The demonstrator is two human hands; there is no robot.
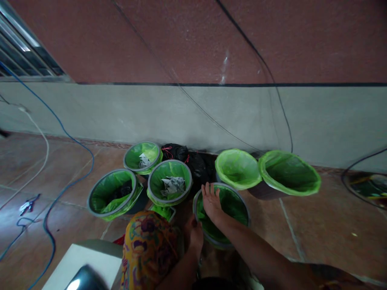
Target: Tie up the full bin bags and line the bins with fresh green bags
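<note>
A round bin [246,201] with a grey rim and a green liner stands in front of me. My right hand [211,201] lies over the left part of its rim, palm down, its fingers spread and pointing away from me. Lower down, at the bin's left side, is my left hand [195,233]; its fingers are dim and partly hidden, and their grip cannot be made out. Inside the bin only the dark green liner shows.
Left of it are three lined bins, one [170,162] with crumpled paper. Black bags [198,167] lie by the wall. Two green-lined bins [238,169] [317,183] stand right. A blue cable [51,209] crosses the floor; a white box [87,257] is lower left.
</note>
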